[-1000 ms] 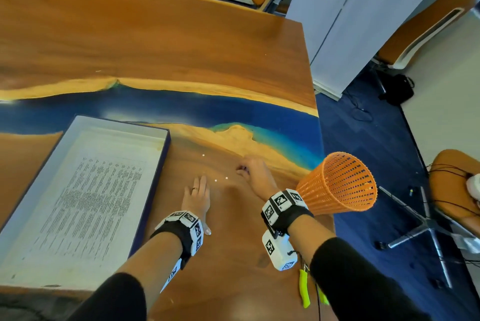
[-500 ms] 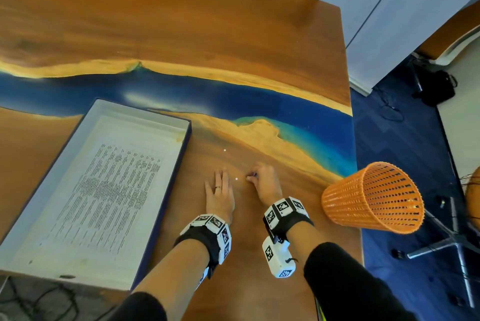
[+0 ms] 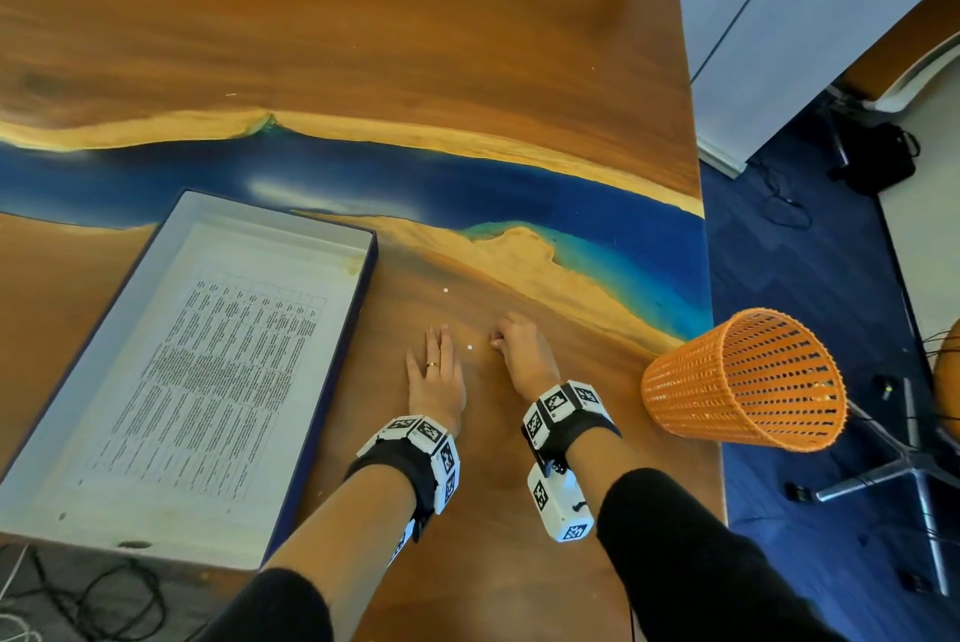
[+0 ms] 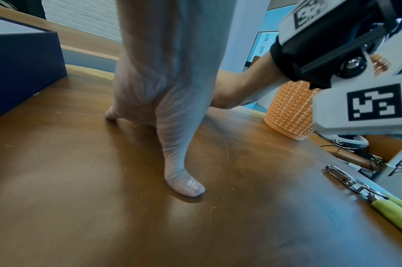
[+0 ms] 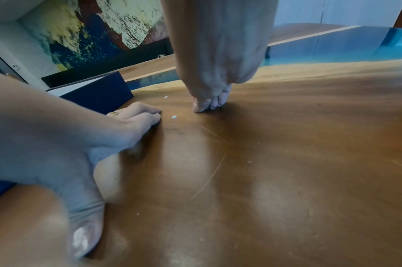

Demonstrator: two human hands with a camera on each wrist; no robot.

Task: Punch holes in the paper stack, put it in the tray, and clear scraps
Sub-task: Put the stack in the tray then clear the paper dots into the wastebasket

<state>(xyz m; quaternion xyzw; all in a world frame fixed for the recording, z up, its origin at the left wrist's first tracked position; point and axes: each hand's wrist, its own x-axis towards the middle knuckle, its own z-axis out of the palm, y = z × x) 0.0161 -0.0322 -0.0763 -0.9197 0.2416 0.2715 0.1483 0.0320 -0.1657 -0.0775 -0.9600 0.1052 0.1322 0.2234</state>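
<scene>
- The paper stack [image 3: 218,361] lies flat inside the tray [image 3: 67,345], its top sheet covered in dense printed text; the tray is a shallow rectangular box with pale inside walls and dark blue outer sides
- Two paper scraps, small white dots, sit just right of the tray: one scrap [image 3: 469,347] between the two hands, a farther scrap [image 3: 445,290] beyond the fingertips
- The left hand [image 3: 435,378], nearest the tray, rests palm down on the wood with fingers straight and together, a ring on one finger, holding nothing
- The right hand [image 3: 522,353] is bunched, its fingertips [image 5: 214,103] pressed together against the wood; whether a scrap is pinched, I cannot tell
- An orange mesh wastebasket [image 3: 748,381] lies on its side at the table edge, well right of the tray
- A green-handled hole punch [image 4: 368,195] lies on the table [image 3: 363,44], a wooden slab with a blue resin river, over blue carpet [image 3: 810,278]
</scene>
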